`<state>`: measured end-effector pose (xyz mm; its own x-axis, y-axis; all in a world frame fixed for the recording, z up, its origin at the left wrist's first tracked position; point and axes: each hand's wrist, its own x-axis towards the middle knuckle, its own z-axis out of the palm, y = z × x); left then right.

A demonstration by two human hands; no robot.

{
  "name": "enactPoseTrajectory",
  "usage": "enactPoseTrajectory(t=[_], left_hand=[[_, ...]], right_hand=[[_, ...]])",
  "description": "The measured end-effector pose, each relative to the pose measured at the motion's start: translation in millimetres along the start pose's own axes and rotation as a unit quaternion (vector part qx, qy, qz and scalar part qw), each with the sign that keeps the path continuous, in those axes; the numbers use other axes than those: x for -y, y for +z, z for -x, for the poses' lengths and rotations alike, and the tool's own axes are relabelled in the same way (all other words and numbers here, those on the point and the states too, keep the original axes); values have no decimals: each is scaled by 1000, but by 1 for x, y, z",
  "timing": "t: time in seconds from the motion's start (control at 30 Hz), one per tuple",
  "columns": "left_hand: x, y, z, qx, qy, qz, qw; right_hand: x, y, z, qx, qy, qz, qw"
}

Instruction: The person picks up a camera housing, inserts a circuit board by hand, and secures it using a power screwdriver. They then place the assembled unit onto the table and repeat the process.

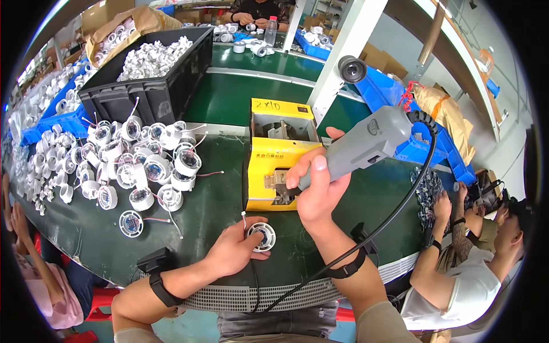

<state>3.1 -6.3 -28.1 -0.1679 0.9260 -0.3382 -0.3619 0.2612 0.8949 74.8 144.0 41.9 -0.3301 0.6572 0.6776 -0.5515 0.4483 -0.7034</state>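
My left hand (233, 247) is closed round a white round housing (267, 232) with a circuit board inside, held low over the green table near its front edge. A short wire with a small white plug rises beside it. My right hand (320, 191) grips a grey electric screwdriver (372, 137), tilted with its lower end toward the front opening of a yellow screw feeder (280, 154). My fingers hide the screwdriver's tip, so contact with the feeder cannot be made out. A black cable (400, 208) runs from the screwdriver's top down past my right forearm.
Left of the feeder lies a heap of similar white housings (154, 168) with wires; one housing (131, 223) sits apart. Behind stands a black crate (140, 94) of small white parts. A white post (343, 57) rises behind the feeder. Another person (457, 263) works at right.
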Motion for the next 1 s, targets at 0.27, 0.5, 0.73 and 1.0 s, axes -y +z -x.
enactPoseTrajectory(t=[0.27, 0.5, 0.73, 1.0], left_hand=[[2, 1, 0, -4, 11, -1, 1000], [1, 1, -1, -23, 18, 14, 999], [-3, 3, 1, -26, 25, -4, 999], [-7, 3, 4, -30, 24, -19, 999]], right_hand=[[-1, -1, 2, 30, 18, -16, 999], [19, -4, 19, 36, 72, -43, 996], [28, 1, 59, 64, 136, -80, 985], [25, 5, 67, 74, 160, -110, 978]])
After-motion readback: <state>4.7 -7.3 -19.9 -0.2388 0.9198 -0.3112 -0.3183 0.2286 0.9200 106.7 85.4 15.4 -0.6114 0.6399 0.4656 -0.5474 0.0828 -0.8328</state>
